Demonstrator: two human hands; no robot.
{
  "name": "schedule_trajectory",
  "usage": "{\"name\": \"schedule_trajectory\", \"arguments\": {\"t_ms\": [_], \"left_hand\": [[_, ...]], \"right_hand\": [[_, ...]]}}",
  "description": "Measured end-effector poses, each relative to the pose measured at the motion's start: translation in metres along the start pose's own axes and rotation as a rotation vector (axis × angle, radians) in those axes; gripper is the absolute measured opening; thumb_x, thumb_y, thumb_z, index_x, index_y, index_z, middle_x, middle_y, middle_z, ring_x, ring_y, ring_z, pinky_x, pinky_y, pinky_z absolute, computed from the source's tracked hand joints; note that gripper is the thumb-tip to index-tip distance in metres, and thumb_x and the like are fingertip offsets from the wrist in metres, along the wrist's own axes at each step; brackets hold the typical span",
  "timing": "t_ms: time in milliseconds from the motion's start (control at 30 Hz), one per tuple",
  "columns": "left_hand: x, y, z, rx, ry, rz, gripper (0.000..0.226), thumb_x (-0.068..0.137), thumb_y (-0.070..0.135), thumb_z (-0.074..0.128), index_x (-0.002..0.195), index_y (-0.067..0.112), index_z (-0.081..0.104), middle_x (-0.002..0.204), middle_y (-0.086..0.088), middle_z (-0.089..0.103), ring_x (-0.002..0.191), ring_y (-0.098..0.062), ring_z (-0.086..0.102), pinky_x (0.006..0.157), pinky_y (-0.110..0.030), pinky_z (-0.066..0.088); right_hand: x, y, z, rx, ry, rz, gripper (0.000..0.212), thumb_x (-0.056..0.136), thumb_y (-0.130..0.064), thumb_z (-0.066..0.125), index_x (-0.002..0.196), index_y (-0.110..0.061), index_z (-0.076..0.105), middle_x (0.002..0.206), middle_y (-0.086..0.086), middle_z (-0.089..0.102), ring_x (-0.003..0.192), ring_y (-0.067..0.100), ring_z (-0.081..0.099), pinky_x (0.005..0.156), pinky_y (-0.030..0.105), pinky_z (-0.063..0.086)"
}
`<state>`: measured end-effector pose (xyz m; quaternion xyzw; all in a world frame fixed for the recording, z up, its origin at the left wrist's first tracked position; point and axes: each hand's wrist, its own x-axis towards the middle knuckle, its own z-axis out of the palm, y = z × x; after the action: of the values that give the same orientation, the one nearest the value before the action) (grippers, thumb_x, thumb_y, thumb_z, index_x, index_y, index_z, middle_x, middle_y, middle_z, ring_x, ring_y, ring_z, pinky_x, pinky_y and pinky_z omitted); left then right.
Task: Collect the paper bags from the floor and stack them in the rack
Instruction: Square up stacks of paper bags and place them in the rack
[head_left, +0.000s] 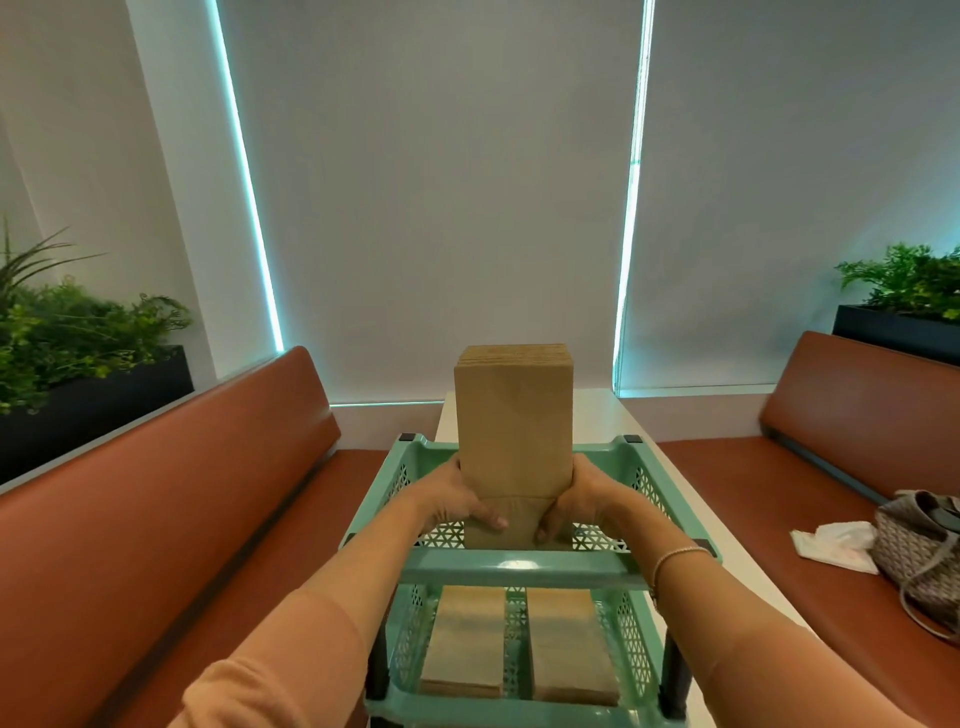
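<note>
**Both hands on the bag bundle above the rack's top tier**

At the far left of the frame a planter of green foliage (78, 332) sits behind the back of a long brown bench seat (171, 499) that runs down the left side.

Coming in from the lower left, my left hand (460, 499) is curled round the left edge of a thick bundle of brown paper bags (514, 441), thumb lying across the front face near the fold.

The bundle stands upright at the centre of the frame, its lower end down inside the top tier of the mint-green plastic rack (519, 566), its upper end rising well above the rim.

In the tier below, at the bottom centre, two flat stacks lie side by side: the left stack of bags (467, 639) and the right stack of bags (563, 644), with a strip of the perforated tray floor between them.

The rack stands on a white counter (634, 421) that runs away from me toward the window blinds.

My right hand (574, 501) grips the right edge of the bundle in the same way, a thin bracelet (675, 558) on its wrist.

At the right, on a second brown seat (769, 504), a crumpled white tissue (836, 540) lies touching a patterned handbag (919, 556); another planter (904, 306) sits at the upper right.
</note>
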<state>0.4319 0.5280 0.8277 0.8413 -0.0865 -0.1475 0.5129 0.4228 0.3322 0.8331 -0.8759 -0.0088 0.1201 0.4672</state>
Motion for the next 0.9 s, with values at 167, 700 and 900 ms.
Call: {"name": "schedule_trajectory", "arguments": {"t_ms": [167, 700, 900], "left_hand": [[-0.011, 0.010, -0.002, -0.105, 0.025, 0.034, 0.095, 0.052, 0.005, 0.088, 0.134, 0.011, 0.041, 0.122, -0.006, 0.059, 0.116, -0.024, 0.054, 0.103, -0.043, 0.044], [-0.058, 0.038, -0.041, -0.014, 0.193, 0.209, 0.061, 0.067, -0.016, 0.073, 0.117, 0.013, 0.052, 0.097, 0.001, 0.064, 0.090, -0.011, 0.060, 0.068, -0.016, 0.053], [-0.046, 0.043, -0.034, 0.404, 0.176, 0.020, 0.083, 0.063, 0.015, 0.086, 0.131, 0.019, 0.039, 0.123, -0.003, 0.056, 0.112, -0.022, 0.055, 0.101, -0.041, 0.044]], "right_hand": [[0.003, 0.005, -0.005, -0.077, 0.020, -0.023, 0.113, 0.012, -0.024, 0.087, 0.117, -0.022, 0.047, 0.111, 0.000, 0.058, 0.106, 0.026, 0.055, 0.092, 0.044, 0.051], [-0.052, -0.056, -0.074, -0.618, 0.106, -0.178, 0.072, 0.058, -0.019, 0.085, 0.121, -0.019, 0.048, 0.111, -0.001, 0.051, 0.100, 0.018, 0.049, 0.085, 0.030, 0.048], [-0.042, -0.047, -0.062, -0.675, 0.029, -0.176, 0.075, 0.064, -0.017, 0.080, 0.128, -0.019, 0.041, 0.120, 0.004, 0.053, 0.105, 0.020, 0.050, 0.091, 0.035, 0.049]]}}
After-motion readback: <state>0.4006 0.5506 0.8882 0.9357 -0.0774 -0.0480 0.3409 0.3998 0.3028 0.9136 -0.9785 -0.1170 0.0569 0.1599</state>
